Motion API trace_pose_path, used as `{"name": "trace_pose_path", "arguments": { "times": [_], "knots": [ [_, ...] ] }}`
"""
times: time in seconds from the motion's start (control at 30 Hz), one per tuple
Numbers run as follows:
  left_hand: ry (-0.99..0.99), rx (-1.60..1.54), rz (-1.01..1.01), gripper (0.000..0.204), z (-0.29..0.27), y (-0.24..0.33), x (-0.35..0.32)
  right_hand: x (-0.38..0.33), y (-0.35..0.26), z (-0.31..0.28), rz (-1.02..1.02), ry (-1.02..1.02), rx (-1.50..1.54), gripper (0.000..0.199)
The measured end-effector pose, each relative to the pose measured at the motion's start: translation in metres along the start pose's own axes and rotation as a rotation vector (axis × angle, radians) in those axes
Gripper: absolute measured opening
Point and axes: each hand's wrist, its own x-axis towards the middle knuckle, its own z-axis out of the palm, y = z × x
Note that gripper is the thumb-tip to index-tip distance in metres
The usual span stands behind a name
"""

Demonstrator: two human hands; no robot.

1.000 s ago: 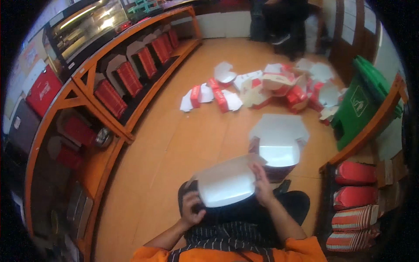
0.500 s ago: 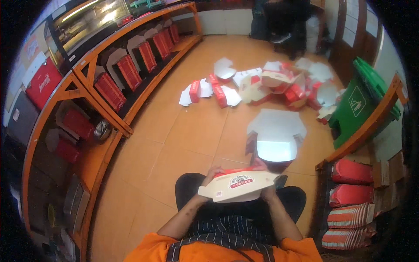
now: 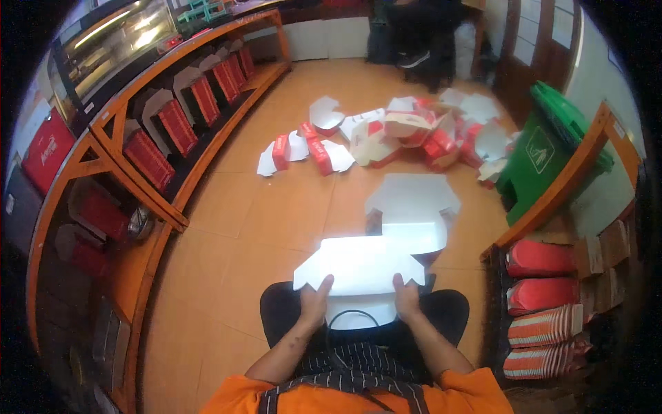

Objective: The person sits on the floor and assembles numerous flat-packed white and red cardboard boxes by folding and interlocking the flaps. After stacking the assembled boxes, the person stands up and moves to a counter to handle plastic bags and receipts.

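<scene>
Flat white die-cut cardboard carton blank (image 3: 362, 265), held over lap. Left hand (image 3: 314, 303) and right hand (image 3: 407, 298) pinch its near edge, fingers closed on it. Risk: thin grip at edge; blank may sag, buckle or slip onto orange tiled floor (image 3: 276, 214).

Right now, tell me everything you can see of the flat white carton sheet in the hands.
The carton blank is a white die-cut cardboard sheet, unfolded, with pointed flaps at both sides. It is held roughly flat above the lap, its bright face up. The left hand and right hand grip its near edge. Nothing else touches it.
</scene>
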Motion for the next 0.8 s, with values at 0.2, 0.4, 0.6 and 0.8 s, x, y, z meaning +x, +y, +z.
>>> {"name": "trace_pose_path", "arguments": {
  "times": [0.2, 0.4, 0.6, 0.8],
  "knots": [
    [-0.365, 0.011, 0.011, 0.059, 0.016, 0.012, 0.034, 0.051, -0.009, -0.056, -0.449, 0.126, -0.577, 0.023],
    [-0.705, 0.502, 0.614, 0.042, 0.062, 0.025, 0.101, 0.147, -0.054, -0.165, -0.528, 0.233, -0.993, 0.039],
    [-0.948, 1.016, 1.003, 0.037, 0.079, 0.024, 0.139, 0.169, -0.098, -0.122, -0.344, 0.106, -1.040, 0.049],
    [-1.045, 1.068, 0.938, 0.027, 0.097, -0.017, 0.170, 0.214, -0.058, -0.127, -0.283, 0.069, -1.176, 0.050]
  ]
}}
